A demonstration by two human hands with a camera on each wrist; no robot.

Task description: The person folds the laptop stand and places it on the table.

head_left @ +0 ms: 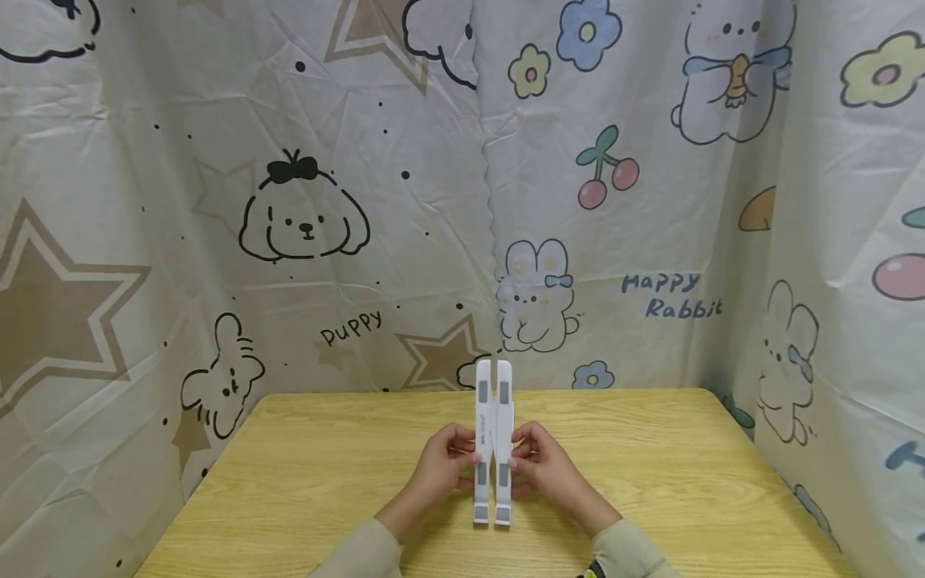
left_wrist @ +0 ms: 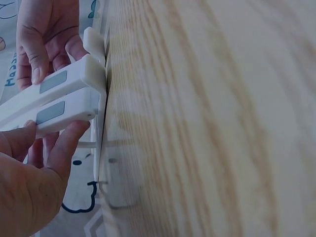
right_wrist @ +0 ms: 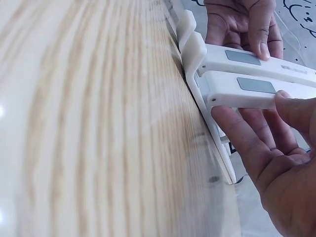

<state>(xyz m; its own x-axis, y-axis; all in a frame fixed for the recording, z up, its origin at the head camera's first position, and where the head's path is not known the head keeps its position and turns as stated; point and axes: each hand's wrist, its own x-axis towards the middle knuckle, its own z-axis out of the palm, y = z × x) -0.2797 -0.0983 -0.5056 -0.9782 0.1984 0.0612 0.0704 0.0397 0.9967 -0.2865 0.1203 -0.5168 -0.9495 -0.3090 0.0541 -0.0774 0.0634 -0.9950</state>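
A white folding laptop stand (head_left: 503, 425) with grey pads is held between both hands, near the middle of the table. Its two long bars lie side by side with a narrow gap between them. My left hand (head_left: 442, 464) grips the left bar, thumb on the face with the pads. On the other side, my right hand (head_left: 547, 464) holds the right bar in the same way. In the left wrist view, the stand's hooked ends (left_wrist: 94, 74) show close to the tabletop. From the right wrist, a thin white leg (right_wrist: 210, 128) is seen along the table surface.
The light wood table (head_left: 325, 474) spreads out on both sides of the hands. Behind it and along the sides hangs a cream curtain (head_left: 433, 225) printed with puppies, rabbits, stars and flowers.
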